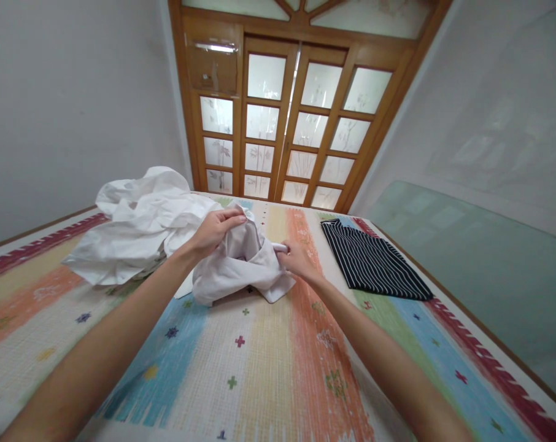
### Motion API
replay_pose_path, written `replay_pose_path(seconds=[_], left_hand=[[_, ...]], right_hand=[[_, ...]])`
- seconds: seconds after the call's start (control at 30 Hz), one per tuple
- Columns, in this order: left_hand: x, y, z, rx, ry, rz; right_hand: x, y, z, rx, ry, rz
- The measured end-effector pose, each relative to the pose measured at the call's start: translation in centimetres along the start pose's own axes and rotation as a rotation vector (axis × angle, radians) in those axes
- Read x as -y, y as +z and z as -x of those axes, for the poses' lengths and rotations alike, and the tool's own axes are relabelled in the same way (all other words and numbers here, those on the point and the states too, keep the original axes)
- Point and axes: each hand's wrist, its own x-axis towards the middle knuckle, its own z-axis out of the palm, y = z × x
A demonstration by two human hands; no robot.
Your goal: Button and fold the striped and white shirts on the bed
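Observation:
A white cloth garment [236,273], perhaps a shirt, lies bunched in the middle of the striped, patterned bed cover [259,344]. My left hand [218,230] pinches its upper edge and lifts it, so the fabric gapes open in a fold. On the other side my right hand [296,258] is closed on a narrow white strip of the same garment. The lower part of the garment rests on the cover. To the left, partly behind my left forearm, a pile of crumpled white clothing [140,224] touches or nearly touches it.
A folded black garment with white stripes [374,261] lies flat on the right. Beyond the far edge stand wooden doors with glass panes [282,123]. A plain wall [75,110] rises on the left, and a pale green panel [466,264] runs along the right.

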Motion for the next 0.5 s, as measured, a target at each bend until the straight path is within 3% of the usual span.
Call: replay_pose_path(seconds=[0.17,0.23,0.33,0.5], left_hand=[[-0.2,-2.7,-2.0,-0.469,0.126,0.207],[-0.1,-3.7,-2.5,-0.604,0.173,0.289],[0.2,-4.0,-2.4,-0.716,0.204,0.359],[0.1,-3.3,-1.8,-0.709,0.202,0.476]], right_hand=[[-1.2,-3.4,-0.6,-0.408,0.105,-0.011],[-1.9,-5.2,-0.5,-0.499,0.157,0.025],[-2.8,-6.9,0.0,-0.431,0.162,0.164],[-4.6,-7.6,0.6,-0.211,0.116,0.417]])
